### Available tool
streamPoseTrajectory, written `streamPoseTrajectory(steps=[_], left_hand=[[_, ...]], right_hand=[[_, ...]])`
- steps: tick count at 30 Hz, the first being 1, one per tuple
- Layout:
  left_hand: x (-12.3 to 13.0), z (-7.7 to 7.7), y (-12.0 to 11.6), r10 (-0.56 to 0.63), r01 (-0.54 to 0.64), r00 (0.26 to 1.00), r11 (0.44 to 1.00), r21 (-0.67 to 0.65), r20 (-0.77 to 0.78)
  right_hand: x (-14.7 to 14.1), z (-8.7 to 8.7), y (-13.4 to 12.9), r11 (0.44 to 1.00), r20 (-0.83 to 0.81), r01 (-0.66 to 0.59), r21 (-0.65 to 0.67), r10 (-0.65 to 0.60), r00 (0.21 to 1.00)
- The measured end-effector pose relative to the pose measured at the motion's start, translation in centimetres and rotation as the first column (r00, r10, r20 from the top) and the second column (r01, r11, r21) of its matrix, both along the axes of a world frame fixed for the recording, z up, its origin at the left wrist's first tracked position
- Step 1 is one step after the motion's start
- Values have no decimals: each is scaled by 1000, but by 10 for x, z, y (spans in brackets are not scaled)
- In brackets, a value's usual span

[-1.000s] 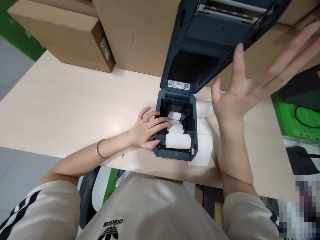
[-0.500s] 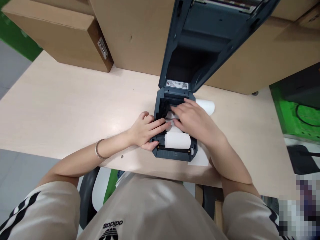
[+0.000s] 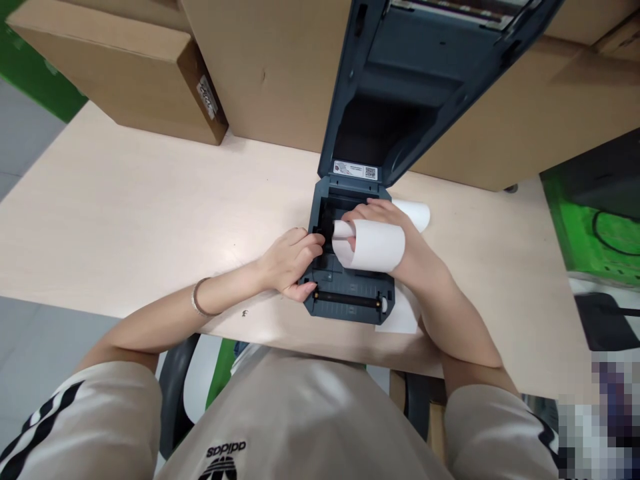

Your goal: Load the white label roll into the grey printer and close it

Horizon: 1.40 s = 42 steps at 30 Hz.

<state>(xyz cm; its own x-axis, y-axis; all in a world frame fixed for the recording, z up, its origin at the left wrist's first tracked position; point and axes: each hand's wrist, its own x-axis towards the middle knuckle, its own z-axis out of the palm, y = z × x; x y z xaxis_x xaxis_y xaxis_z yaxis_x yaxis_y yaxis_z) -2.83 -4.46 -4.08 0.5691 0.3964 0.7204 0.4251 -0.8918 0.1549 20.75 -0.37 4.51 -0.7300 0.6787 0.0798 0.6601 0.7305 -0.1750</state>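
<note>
A dark blue-grey label printer (image 3: 345, 312) stands on the table with its lid (image 3: 410, 53) raised. My left hand (image 3: 287, 260) grips the printer's left wall, fingertips curled over the inside near a black part and thumb at the front corner. Inside the bay, my right hand (image 3: 417, 250) is closed on a white paper roll (image 3: 377, 245), whose loose end curls over the fingers and hides several of them. At the front, the black roller (image 3: 347, 299) lies uncovered.
Beyond the printer's right side lies another white paper roll (image 3: 415, 213). A flat white sheet (image 3: 400, 320) sticks out by its front right corner. Cardboard boxes (image 3: 120, 80) line the table's back. The table edge (image 3: 300, 343) runs just before my body.
The curled paper has risen off the front roller and moved back over my right hand. My left fingers have drawn back from the paper and curled at the printer's left wall.
</note>
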Motion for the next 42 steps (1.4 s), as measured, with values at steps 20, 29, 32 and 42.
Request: streamPoseTrajectory(steps=[20, 29, 32, 42], left_hand=[[2, 7, -1, 66, -68, 997, 995, 78, 32], [3, 8, -3, 107, -108, 994, 987, 118, 12], [3, 8, -3, 106, -106, 994, 988, 116, 12], [2, 8, -3, 93, -94, 996, 989, 111, 10]], right_hand=[[126, 19, 72, 496, 352, 802, -334, -723, 594], [130, -11, 90, 432, 470, 816, -384, -669, 575], [128, -3, 87, 446, 473, 814, -372, -664, 580], [89, 34, 44, 741, 267, 629, -235, -573, 774]])
